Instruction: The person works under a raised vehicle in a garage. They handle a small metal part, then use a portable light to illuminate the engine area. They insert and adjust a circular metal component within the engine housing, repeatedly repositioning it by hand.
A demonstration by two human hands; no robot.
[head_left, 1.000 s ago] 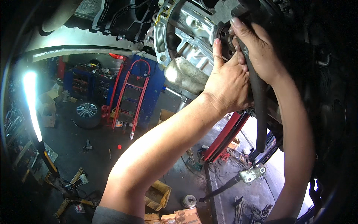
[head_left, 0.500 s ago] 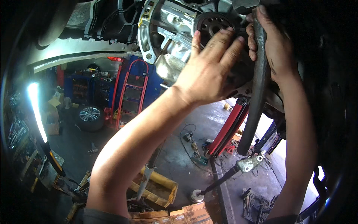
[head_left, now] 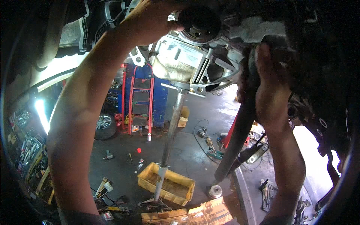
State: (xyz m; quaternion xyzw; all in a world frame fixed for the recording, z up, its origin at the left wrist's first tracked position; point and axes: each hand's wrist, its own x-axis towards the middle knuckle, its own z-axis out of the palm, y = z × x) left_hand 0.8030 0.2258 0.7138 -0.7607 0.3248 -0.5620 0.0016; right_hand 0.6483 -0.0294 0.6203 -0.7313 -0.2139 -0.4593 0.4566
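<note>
Overhead, the engine's underside shows a dark round pulley [head_left: 199, 30] with holes in its face. My left hand [head_left: 153, 24] is at the pulley's left rim, its thumb against the edge. The other fingers reach over the top, partly out of view, and seem to grip it. On the right, my right hand [head_left: 272, 84] is closed round the upper part of a long dark metal bar [head_left: 234, 140]. The bar slants down and to the left, its top lost in shadow. Below the pulley are the metal oil pan [head_left: 172, 67] and a slotted bracket [head_left: 212, 77].
A metal support pole [head_left: 172, 129] rises under the engine, near a yellow bin [head_left: 148, 180]. Flattened cardboard [head_left: 204, 213] lies below. Behind stand a red ladder [head_left: 141, 98], a wheel [head_left: 105, 125] and a lit work lamp [head_left: 41, 112]. Tools and parts are strewn about the floor.
My view has shifted, with the pulley lower in it. My left hand has gone from spread over the pulley's face to its rim. The bar stays in my right hand.
</note>
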